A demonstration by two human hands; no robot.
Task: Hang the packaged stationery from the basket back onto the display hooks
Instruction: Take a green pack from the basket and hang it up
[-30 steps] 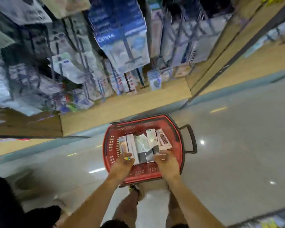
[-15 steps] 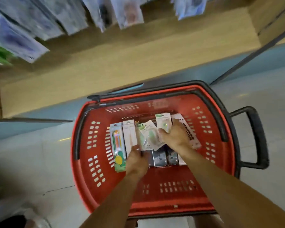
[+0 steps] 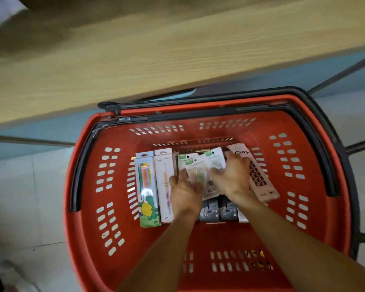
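Down on the floor [image 3: 19,197] sits a red basket [image 3: 86,207], right up against the foot of a wooden shelf [image 3: 135,49], and the packs lie flat in a row on its bottom. Far left in the row is a long pack with a green turtle and a lemon on it [image 3: 147,190], with bright pens inside. Just beside it lies a white pen pack [image 3: 163,182]. They lie side by side, so I think each one is easy to see and to pick. Next comes the left hand [image 3: 184,194]. Its fingers curl onto the left edge of a small pack with a green top [image 3: 198,171], which lies on other small packs like it. The right hand [image 3: 233,178] is pressed on the right side of the same little pile, fingers bent over it. It looks like both hands pinch the pile together, but I cannot tell if the pack is lifted yet. Under the wrists peek dark pencil packs [image 3: 217,211]. Far right lies a long pale pack with dark spots [image 3: 259,180], tilted, touching the right hand. None of the packs is on a hook yet, so the job is near its start. The floor is pale and shiny with tile lines. The shelf wood is light brown, and one blurry pack [image 3: 0,11] hangs at the top left corner. No hooks show.
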